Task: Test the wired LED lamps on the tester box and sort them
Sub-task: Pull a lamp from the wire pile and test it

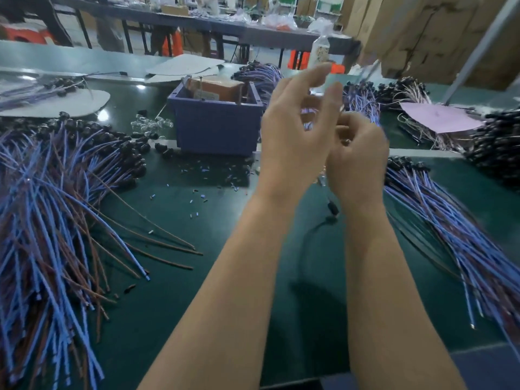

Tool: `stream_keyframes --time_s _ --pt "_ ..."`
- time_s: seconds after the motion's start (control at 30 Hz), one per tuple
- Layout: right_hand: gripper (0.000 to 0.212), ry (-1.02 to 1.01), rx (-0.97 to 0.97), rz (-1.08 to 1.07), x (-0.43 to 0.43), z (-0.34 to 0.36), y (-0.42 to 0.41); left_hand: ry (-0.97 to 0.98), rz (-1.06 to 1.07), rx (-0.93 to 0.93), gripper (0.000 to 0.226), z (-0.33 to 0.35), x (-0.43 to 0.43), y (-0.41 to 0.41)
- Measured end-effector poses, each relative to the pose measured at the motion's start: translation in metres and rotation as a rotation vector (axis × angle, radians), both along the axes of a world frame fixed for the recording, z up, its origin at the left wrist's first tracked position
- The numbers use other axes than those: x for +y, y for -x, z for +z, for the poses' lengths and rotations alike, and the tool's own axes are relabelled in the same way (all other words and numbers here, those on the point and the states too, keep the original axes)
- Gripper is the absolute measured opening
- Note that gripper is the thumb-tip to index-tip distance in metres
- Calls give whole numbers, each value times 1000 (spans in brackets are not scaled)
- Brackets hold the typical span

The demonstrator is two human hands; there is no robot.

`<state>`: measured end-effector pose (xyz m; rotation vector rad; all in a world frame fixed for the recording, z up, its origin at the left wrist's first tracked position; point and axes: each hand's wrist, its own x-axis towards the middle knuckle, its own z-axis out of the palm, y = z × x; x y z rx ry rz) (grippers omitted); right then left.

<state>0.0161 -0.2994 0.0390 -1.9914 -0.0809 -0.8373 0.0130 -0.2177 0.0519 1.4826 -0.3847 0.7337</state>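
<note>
Pinching the wired lamp (pixel 333 208) right of the tester box (pixel 216 130) with our right hand (pixel 357 159) alone, left hand (pixel 292 130) open, we are risking dropping it

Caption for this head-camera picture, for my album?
Open left hand and curled right hand raised over a green table between heaps of blue-wired lamps, blue box behind.
</note>
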Motion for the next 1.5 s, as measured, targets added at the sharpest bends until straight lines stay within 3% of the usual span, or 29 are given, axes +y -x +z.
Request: stream_keyframes --time_s 0.1,0.2,0.27,0.5,0.7,0.77,0.93,1.13,1.23,1.3,1.5 --pt "13 -482 -61 -73 -37 1 1 -25 -10 215 22 -4 -38 -9" --pt "27 -1000 -65 -107 -72 -3 6 -83 -233 573 26 -24 -85 -20" --pt "28 -1246 -89 -116 -93 -14 11 -198 -344 659 28 -37 -117 -21" --pt "24 -1562 140 -197 -140 -71 24 -214 -506 837 32 -79 -181 -20" --pt "43 -1626 336 -32 -155 -71 29 -297 -529 864 38 -88 -192 -21" --pt "39 -1627 336 15 -153 -70 28 -225 -485 865 38 -88 -189 -23" --pt "25 -1621 352 136 -135 -69 15 20 -282 832 13 -83 -170 -31" --pt "42 -1571 238 -141 -134 -68 -6 63 -246 862 18 -80 -134 -31" --pt "31 -1507 196 -200 -121 -69 -10 111 -203 857 18 -75 -99 -31" --pt "19 -1483 229 -148 -94 -69 -12 152 -149 841 17 -69 -69 -30" --pt "21 -1191 423 192 30 -61 -25 401 93 632 15 -47 29 -23"
